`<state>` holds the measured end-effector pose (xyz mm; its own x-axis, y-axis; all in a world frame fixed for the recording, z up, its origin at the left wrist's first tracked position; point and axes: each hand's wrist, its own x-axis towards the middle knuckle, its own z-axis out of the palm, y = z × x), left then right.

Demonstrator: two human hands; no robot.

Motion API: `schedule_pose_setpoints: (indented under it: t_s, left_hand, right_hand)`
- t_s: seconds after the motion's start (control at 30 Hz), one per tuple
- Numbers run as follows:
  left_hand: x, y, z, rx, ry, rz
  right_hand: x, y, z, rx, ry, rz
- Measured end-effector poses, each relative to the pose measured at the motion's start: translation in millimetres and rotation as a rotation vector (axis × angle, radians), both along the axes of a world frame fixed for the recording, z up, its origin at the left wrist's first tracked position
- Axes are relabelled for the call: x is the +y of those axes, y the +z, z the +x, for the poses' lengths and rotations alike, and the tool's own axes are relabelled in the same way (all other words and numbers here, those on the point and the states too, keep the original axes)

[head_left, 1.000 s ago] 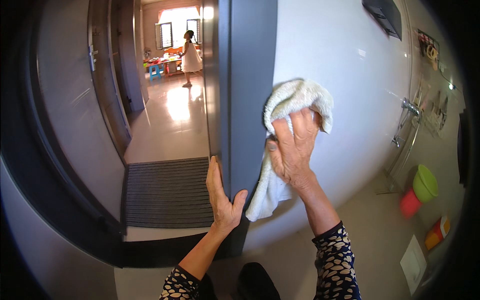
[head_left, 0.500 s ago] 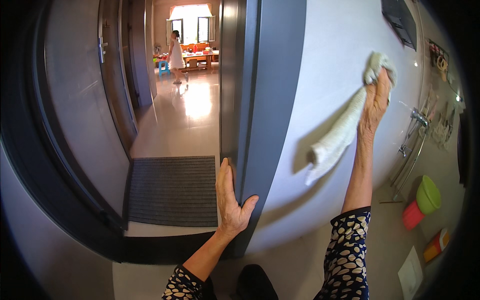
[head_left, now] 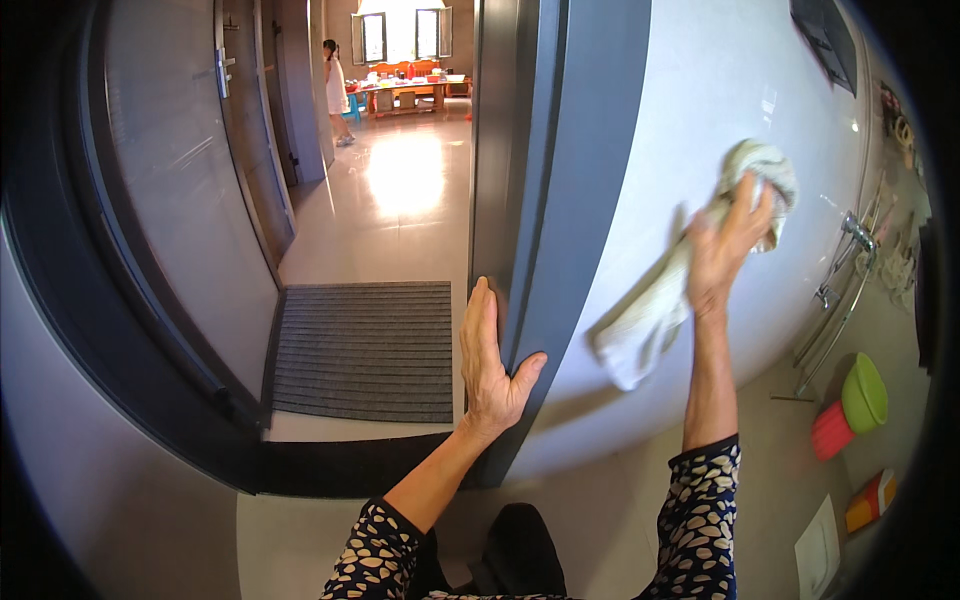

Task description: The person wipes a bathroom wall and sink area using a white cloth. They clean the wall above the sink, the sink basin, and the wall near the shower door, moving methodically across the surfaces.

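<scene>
My left hand [head_left: 493, 370] lies against the edge of the dark grey door frame [head_left: 575, 180], its fingers stretched upward and the thumb set apart on the frame's face. It holds nothing. To the right, my right hand [head_left: 725, 250] presses a pale, whitish cloth [head_left: 650, 320] to the white wall [head_left: 690, 110]. Part of the cloth is bunched above and under the fingers, and a long loose end hangs down to the lower left. The palm side of this hand is hidden.
Through the doorway lie a ribbed grey mat [head_left: 365, 350] and a shiny floor. A person [head_left: 336, 90] in a white dress is near a table [head_left: 400, 90] at the far end. At right are a shower pipe [head_left: 850, 310], a green basin [head_left: 864, 393] and a red container [head_left: 831, 430].
My right hand has moved down the wall with the cloth, its fingers now more spread. The view has shifted slightly; my left hand keeps its place on the frame. The distant person has moved left.
</scene>
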<state>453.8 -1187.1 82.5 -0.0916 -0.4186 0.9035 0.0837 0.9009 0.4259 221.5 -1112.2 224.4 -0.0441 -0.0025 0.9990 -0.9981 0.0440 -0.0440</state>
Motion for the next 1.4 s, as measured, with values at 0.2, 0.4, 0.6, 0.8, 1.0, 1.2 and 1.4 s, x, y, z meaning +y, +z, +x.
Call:
schedule_pose_setpoints:
  t_s: [0.2, 0.4, 0.6, 0.8, 1.0, 1.2, 1.4]
  left_hand:
    - [5, -5, -11, -0.007, 0.051, 0.068]
    - [5, -13, -8, 0.012, -0.022, 0.125]
    - [1, -20, 3, 0.029, -0.051, 0.14]
    - [2, -22, 12, 0.032, -0.037, 0.109]
    - [8, -13, 3, 0.017, -0.042, 0.076]
    - [11, -15, -5, 0.033, -0.031, 0.119]
    - [8, -22, -5, 0.028, -0.085, 0.173]
  right_hand:
    - [21, -93, 48, 0.271, -0.031, 0.489]
    - [5, -111, 34, 0.568, -0.001, 0.131]
    - [20, -27, -5, 0.349, -0.177, -0.036]
    - [27, -19, -72, -0.057, -0.241, -0.281]
    - [10, -13, -74, -0.117, -0.431, -0.396]
    - [-4, -34, 44, 0.045, -0.178, -0.123]
    - [6, -125, 59, 0.467, 0.03, 0.261]
